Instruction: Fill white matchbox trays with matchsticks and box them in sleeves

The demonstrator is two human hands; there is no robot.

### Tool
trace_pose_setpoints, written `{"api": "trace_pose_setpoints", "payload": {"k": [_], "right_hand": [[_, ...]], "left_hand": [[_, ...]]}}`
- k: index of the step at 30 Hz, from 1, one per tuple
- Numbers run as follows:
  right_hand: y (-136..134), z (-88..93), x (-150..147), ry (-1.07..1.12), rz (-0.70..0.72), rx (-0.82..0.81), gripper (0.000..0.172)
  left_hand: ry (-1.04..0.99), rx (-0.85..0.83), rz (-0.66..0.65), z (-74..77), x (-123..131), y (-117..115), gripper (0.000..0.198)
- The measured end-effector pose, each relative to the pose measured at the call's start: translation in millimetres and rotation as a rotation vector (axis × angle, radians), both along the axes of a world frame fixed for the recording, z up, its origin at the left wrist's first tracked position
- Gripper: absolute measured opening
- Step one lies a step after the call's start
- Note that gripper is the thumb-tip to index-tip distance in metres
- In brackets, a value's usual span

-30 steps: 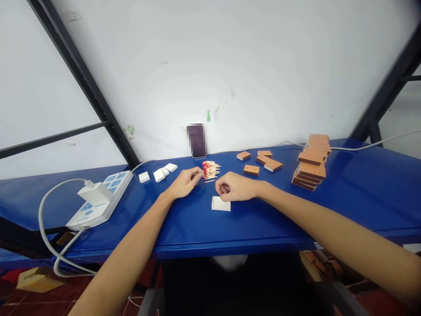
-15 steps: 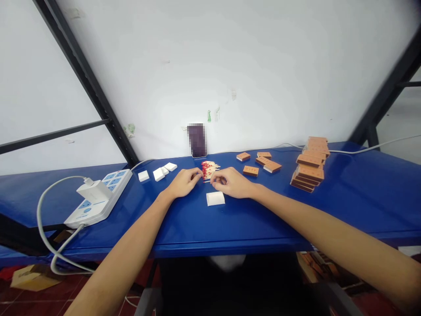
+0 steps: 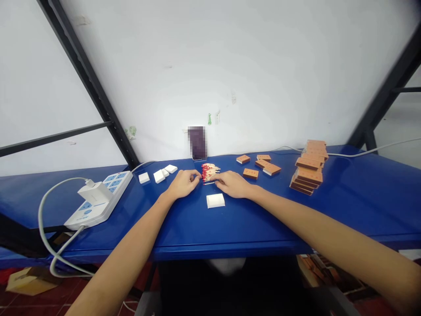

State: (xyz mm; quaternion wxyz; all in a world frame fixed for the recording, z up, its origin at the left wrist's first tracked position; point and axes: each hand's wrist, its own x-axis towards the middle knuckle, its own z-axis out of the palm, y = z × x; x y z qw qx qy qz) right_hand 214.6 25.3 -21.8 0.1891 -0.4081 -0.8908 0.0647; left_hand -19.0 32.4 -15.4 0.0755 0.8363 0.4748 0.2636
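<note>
A pile of red-tipped wooden matches (image 3: 209, 169) lies between my two hands, heads mostly to the left. My left hand (image 3: 184, 183) rests on the blue table beside the match heads, thumb and fingers curled together; anything pinched there is too small to make out. From the right, my right hand (image 3: 234, 184) reaches the plain ends of the matches at the near side of the pile. Its fingers are bent close to the thumb, and what they grip is hidden. A white open matchbox tray (image 3: 215, 200) lies just in front of the pile.
Several white trays (image 3: 159, 176) lie to the left, near a power strip (image 3: 108, 199) with a charger. Orange matchboxes (image 3: 251, 174) are scattered to the right, and a tall leaning stack of matchboxes (image 3: 307, 171) stands beyond them. A blurred dark phone-like object (image 3: 197, 142) leans against the wall.
My right fingers have drawn closer together and lower at the near edge of the pile. One match now shows apart along that edge. My left hand is nearly still.
</note>
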Motion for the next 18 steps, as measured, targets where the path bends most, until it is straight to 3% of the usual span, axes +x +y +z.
{"api": "trace_pose_setpoints", "payload": {"k": [18], "right_hand": [[4.9, 1.0, 3.1, 0.132, 0.054, -0.053, 0.034]], "left_hand": [[0.085, -0.065, -0.084, -2.1, 4.0, -2.1, 0.022]]}}
